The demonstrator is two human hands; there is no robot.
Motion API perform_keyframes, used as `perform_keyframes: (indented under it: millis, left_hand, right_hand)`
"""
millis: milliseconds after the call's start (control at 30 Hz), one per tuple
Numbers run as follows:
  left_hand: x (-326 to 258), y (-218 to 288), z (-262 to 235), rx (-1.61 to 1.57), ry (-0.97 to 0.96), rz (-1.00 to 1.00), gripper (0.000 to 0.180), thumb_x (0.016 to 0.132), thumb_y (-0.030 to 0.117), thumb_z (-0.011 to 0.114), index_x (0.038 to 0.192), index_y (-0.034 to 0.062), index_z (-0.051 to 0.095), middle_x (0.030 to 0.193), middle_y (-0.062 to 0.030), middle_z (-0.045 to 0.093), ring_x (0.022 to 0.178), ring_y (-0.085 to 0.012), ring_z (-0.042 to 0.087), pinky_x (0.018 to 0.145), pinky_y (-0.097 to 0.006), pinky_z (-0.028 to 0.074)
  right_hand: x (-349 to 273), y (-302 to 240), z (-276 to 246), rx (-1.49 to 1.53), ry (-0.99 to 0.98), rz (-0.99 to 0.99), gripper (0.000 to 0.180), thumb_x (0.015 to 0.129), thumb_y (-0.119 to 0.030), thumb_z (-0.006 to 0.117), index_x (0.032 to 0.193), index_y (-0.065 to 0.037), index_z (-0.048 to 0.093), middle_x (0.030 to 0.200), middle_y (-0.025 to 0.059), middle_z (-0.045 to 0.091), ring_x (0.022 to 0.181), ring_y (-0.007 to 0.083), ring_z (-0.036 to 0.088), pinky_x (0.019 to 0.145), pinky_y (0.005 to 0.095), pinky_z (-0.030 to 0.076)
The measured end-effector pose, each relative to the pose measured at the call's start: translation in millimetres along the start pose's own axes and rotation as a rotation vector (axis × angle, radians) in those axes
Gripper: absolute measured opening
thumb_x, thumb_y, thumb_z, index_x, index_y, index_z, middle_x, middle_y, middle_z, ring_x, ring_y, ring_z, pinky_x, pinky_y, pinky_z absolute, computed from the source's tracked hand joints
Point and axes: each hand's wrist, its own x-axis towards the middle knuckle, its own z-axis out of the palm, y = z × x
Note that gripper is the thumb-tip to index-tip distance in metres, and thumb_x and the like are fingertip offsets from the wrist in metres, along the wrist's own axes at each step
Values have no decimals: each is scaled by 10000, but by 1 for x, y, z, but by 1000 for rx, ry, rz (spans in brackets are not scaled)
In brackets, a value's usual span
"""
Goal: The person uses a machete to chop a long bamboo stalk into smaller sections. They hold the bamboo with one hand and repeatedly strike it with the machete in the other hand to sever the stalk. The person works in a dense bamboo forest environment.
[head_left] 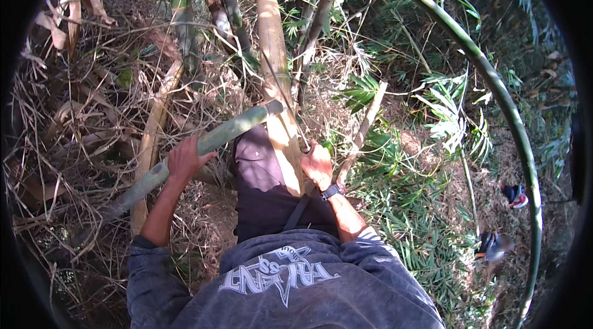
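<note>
Bamboo pole [231,130] is held aslant in front of the person's body, its cut end crossing a yellow stalk [272,20] and its lower length sunk in shadow among dry twigs [68,162] at the left. The pole is clasped near its middle by the left grip [184,159], closed over it from above, with the thumb stretched out along the near side.

A thin, dark tool [302,134] is held by the right grip [317,163], closed tightly around its near end; the handle is mostly covered by the fingers. The tool is pointed up and away, just beside the pole's cut end and across the yellow stalk. Whether it is touched by the pole cannot be told.

A dark watch [330,192] is worn on the right wrist. Dark trousers [262,162] and a grey sweatshirt [247,307] with white print are seen below. The right side is framed by a green bamboo stem [488,69], bent in a long arch over leafy ground, where two other people [514,197] are seen small and well apart from the work.
</note>
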Motion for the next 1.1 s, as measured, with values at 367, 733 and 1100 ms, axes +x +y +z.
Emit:
perform_keyframes:
  millis: [367,733,1100]
  left_hand:
    - [-3,3,13,136,159,61,604,701,586,698,1023,85,594,822,-95,592,728,-261,633,645,-399,512]
    - [-1,-1,17,110,136,70,605,700,603,686,1018,98,590,793,-87,583,707,-255,627,629,-388,508]
    - [4,-4,21,66,137,85,617,707,618,672,1021,94,582,818,-100,589,699,-274,629,623,-408,500]
  right_hand:
    - [5,44,-10,-152,-147,-36,221,721,-145,616,823,51,605,648,221,630,612,355,648,611,401,547]
    - [6,37,3,-61,-235,100,360,729,-241,626,882,83,584,644,227,620,660,406,642,654,458,535]
    - [8,-11,-20,28,-122,15,173,743,-114,599,842,26,578,636,195,597,607,359,611,588,421,492]
